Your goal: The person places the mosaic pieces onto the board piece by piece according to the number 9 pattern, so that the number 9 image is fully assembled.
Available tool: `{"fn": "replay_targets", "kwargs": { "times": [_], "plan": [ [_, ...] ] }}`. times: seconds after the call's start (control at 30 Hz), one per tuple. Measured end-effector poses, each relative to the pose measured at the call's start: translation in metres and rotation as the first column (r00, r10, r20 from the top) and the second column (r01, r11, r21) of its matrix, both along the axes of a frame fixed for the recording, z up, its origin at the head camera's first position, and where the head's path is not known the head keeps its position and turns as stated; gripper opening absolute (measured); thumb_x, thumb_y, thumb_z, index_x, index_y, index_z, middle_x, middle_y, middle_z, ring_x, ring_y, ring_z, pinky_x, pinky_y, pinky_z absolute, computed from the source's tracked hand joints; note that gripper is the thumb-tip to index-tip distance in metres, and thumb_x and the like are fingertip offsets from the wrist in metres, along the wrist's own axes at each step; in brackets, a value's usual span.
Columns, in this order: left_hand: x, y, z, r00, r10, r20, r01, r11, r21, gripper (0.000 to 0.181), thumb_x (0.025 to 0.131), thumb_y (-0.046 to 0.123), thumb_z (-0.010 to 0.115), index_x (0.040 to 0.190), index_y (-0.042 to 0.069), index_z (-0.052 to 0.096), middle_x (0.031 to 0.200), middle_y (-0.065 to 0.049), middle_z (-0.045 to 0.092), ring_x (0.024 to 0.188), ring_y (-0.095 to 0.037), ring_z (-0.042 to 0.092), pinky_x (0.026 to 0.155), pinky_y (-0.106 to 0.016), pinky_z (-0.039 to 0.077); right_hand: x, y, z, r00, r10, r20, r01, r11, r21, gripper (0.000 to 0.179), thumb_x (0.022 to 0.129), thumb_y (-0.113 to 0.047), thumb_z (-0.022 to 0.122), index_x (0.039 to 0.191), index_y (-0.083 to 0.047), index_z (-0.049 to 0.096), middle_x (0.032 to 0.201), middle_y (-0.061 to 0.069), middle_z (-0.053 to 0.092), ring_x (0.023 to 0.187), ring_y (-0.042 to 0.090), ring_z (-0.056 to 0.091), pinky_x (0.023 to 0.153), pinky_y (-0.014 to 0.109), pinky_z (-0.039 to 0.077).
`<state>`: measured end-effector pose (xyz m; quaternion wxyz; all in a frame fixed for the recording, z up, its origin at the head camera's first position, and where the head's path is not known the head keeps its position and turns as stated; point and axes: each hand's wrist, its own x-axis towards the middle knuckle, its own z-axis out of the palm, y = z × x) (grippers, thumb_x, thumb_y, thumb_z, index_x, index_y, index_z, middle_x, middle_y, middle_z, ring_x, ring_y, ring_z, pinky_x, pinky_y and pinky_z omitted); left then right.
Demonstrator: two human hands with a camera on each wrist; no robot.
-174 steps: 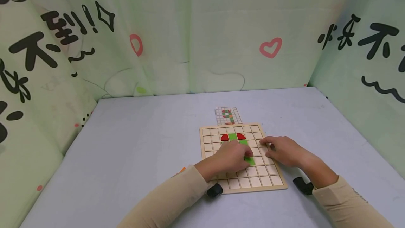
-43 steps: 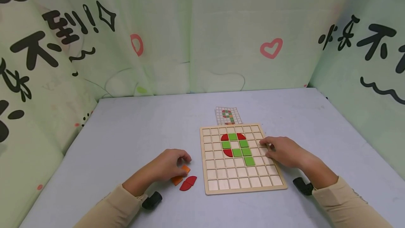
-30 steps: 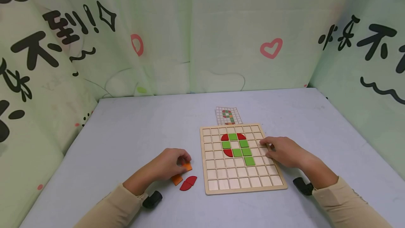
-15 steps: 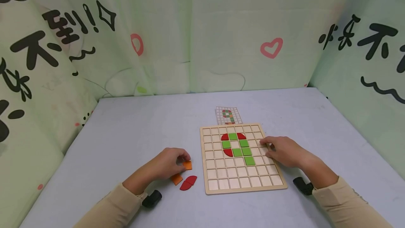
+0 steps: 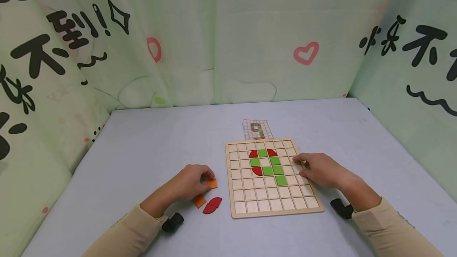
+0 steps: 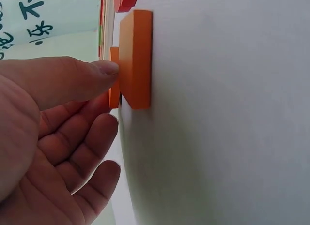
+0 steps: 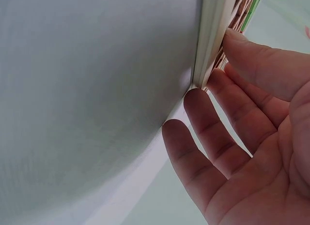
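Observation:
My left hand (image 5: 192, 181) pinches an orange square tile (image 5: 212, 183) between thumb and fingers, low over the table left of the board. A second orange tile (image 5: 199, 200) lies just below that hand; it stands large in front of the thumb in the left wrist view. Two red quarter-round tiles (image 5: 212, 205) lie next to it, touching. The wooden grid board (image 5: 278, 212) holds several green square tiles (image 5: 281, 180) and three red quarter-round tiles (image 5: 254, 154). On the board's right edge rest the fingertips of my right hand (image 5: 326, 169), its fingers loosely extended.
Behind the board lies a printed pattern card (image 5: 258, 129), its lower edge against or under the frame. A pale tablecloth (image 5: 160, 138) covers the table. Printed curtains (image 5: 228, 43) stand around its back and sides. Each wrist carries a black camera (image 5: 173, 222).
The left hand has gone from over the board to the loose tiles on the left. Its orange tile has been drawn apart from the other one. The right hand has stayed put.

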<state>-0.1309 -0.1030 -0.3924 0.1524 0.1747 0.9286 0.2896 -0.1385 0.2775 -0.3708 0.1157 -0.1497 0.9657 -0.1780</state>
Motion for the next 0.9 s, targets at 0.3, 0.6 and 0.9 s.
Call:
{"fn": "replay_targets", "kwargs": {
  "times": [0.3, 0.6, 0.9],
  "plan": [
    [-0.0022, 0.0002, -0.0003, 1.000, 0.005, -0.009, -0.005, 1.000, -0.019, 0.028, 0.082, 0.013, 0.083, 0.107, 0.011, 0.068, 0.097, 0.002, 0.062, 0.095, -0.019, 0.055, 0.079, -0.031, 0.052, -0.0005, -0.0002, 0.0004, 1.000, 0.000, -0.001, 0.000, 1.000, -0.002, 0.041, 0.092, -0.010, 0.068, 0.131, 0.002, 0.060, 0.114, 0.018, 0.065, 0.100, 0.032, 0.058, 0.085, 0.050, 0.047],
    [-0.0026, 0.0008, 0.0007, 0.998, -0.063, -0.020, 0.063, 0.998, -0.015, 0.025, 0.086, 0.004, 0.076, 0.109, 0.010, 0.070, 0.100, 0.002, 0.064, 0.097, -0.020, 0.055, 0.082, -0.034, 0.052, 0.0001, -0.0012, 0.0004, 1.000, -0.001, 0.004, 0.001, 1.000, -0.006, 0.041, 0.092, -0.010, 0.067, 0.130, 0.002, 0.060, 0.115, 0.019, 0.065, 0.102, 0.034, 0.059, 0.087, 0.052, 0.047],
    [-0.0086, -0.0029, 0.0013, 0.998, -0.042, -0.051, 0.039, 0.997, -0.059, 0.023, 0.083, 0.011, 0.082, 0.102, 0.010, 0.070, 0.091, 0.006, 0.062, 0.090, -0.017, 0.054, 0.083, -0.035, 0.050, 0.0002, 0.0004, 0.0001, 1.000, 0.000, 0.010, 0.001, 1.000, -0.004, 0.041, 0.092, -0.009, 0.068, 0.131, 0.002, 0.060, 0.117, 0.019, 0.064, 0.102, 0.034, 0.058, 0.087, 0.052, 0.047]
  ]
}}
